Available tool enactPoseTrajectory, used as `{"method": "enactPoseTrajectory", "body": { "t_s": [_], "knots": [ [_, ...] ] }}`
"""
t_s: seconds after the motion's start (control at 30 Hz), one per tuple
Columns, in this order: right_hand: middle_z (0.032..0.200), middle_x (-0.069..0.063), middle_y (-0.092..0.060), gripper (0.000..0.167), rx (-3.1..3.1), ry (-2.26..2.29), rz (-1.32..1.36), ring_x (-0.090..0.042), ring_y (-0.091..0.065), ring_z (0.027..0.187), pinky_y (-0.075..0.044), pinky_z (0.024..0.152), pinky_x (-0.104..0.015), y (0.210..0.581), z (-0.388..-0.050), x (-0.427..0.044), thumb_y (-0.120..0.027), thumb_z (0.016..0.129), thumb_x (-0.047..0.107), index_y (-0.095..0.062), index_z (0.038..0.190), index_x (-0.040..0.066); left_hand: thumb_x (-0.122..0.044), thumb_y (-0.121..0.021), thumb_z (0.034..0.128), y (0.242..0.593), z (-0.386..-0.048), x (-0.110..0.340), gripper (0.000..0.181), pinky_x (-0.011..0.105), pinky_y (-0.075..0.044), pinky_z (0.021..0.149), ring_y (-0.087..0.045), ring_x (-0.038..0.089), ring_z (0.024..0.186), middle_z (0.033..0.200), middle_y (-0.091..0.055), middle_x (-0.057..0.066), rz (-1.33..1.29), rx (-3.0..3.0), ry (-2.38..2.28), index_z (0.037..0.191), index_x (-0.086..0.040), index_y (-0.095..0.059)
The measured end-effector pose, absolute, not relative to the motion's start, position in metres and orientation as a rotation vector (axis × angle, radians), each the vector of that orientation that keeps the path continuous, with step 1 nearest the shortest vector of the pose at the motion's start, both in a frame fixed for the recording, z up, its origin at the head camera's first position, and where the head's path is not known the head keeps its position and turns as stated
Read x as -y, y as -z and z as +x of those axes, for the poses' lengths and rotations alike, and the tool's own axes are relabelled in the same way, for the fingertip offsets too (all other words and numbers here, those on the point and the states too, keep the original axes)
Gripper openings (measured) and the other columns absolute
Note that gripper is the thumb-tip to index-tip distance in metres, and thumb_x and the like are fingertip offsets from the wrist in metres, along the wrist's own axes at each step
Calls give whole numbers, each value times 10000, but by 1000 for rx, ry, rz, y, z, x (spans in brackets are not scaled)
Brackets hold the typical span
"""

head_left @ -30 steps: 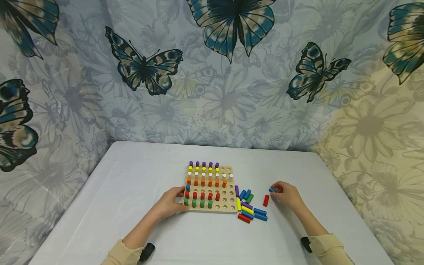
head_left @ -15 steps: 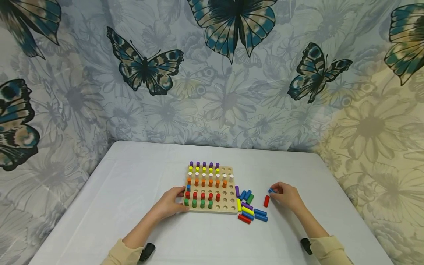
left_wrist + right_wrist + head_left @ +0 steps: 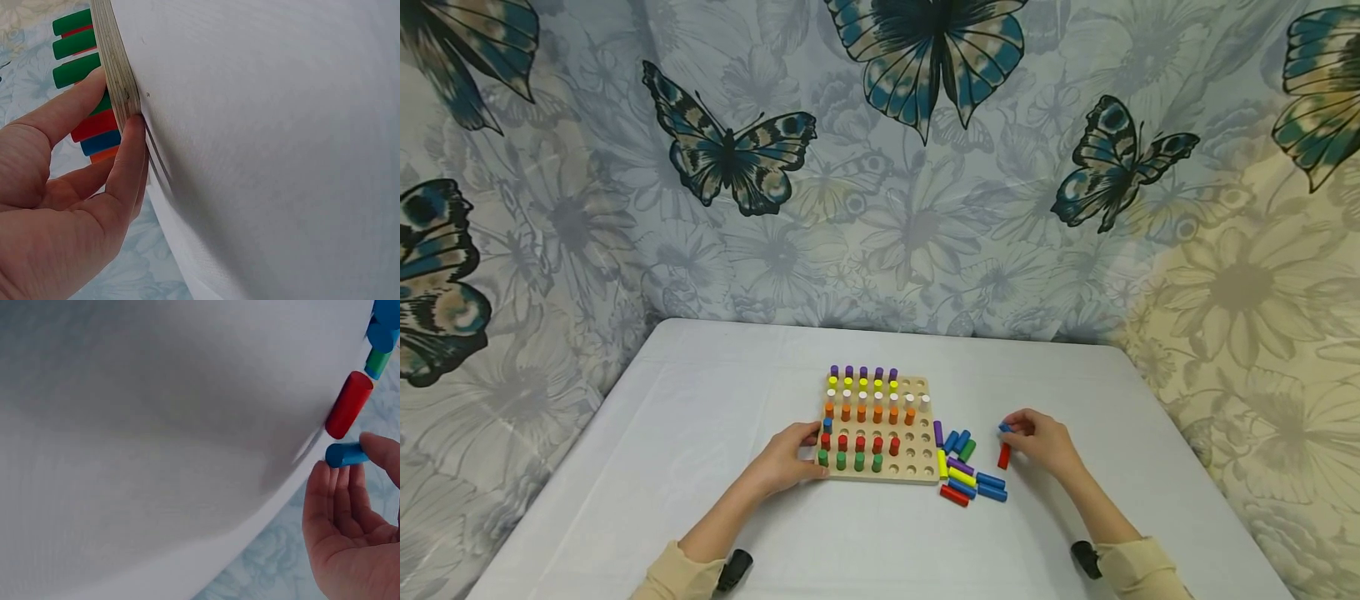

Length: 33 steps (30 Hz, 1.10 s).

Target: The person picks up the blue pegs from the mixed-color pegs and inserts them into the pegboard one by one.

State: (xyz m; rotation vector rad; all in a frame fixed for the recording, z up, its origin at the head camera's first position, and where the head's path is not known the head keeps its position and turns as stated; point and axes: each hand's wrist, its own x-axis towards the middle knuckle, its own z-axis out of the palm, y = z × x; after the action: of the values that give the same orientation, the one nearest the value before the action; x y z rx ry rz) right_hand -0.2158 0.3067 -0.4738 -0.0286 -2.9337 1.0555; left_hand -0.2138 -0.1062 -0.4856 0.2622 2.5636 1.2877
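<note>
A wooden pegboard carries rows of upright pegs: purple, yellow, white, orange, one blue, red and green. My left hand grips its left edge; in the left wrist view the thumb of this hand lies on the peg side and fingers lie against the edge and underside. To the right of the loose pegs, my right hand pinches a blue peg, also visible in the right wrist view as a blue peg between thumb and fingers. Just below it lies a red peg.
Right of the board, several loose pegs lie on the white table: a purple one, a green one, a red one, and several blue and yellow ones. A patterned cloth with butterflies hangs behind.
My right hand has moved a little to the left with the blue peg, now over the upper end of the loose red peg. My left hand keeps its grip on the board.
</note>
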Motion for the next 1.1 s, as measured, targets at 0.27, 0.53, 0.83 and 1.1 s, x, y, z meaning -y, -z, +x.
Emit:
{"method": "enactPoseTrajectory", "body": {
  "t_s": [0.27, 0.53, 0.83, 1.1],
  "knots": [
    [917, -59, -663, 230, 2901, -1088, -19, -216, -603, 849, -504, 739, -301, 472, -218, -295, -735, 858, 135, -660, 1042, 19, -105, -847, 746, 486, -214, 105, 775, 530, -385, 1027, -519, 341, 1202, 1297, -557, 170, 261, -2570, -1283, 1398, 60, -462],
    [914, -45, -652, 226, 2881, -1161, 14, -215, -598, 866, -513, 762, -314, 470, -220, -281, -730, 865, 132, -647, 1048, 28, -107, -848, 746, 485, -214, 105, 774, 539, -380, 1029, -516, 340, 1203, 1288, -562, 160, 252, -2566, -1284, 1401, 48, -467],
    [929, -40, -652, 226, 2861, -1258, 7, -212, -599, 894, -509, 763, -318, 462, -220, -260, -726, 874, 131, -632, 1058, 39, -117, -849, 747, 487, -212, 106, 773, 538, -379, 1028, -518, 339, 1196, 1280, -565, 159, 248, -2566, -1288, 1399, 50, -468],
    [947, -34, -656, 223, 2843, -1324, 20, -208, -605, 914, -513, 827, -386, 459, -222, -248, -720, 875, 132, -621, 1060, 55, -105, -847, 745, 486, -212, 106, 763, 548, -375, 1028, -519, 347, 1199, 1281, -568, 167, 265, -2570, -1302, 1391, 55, -474]
  ]
}}
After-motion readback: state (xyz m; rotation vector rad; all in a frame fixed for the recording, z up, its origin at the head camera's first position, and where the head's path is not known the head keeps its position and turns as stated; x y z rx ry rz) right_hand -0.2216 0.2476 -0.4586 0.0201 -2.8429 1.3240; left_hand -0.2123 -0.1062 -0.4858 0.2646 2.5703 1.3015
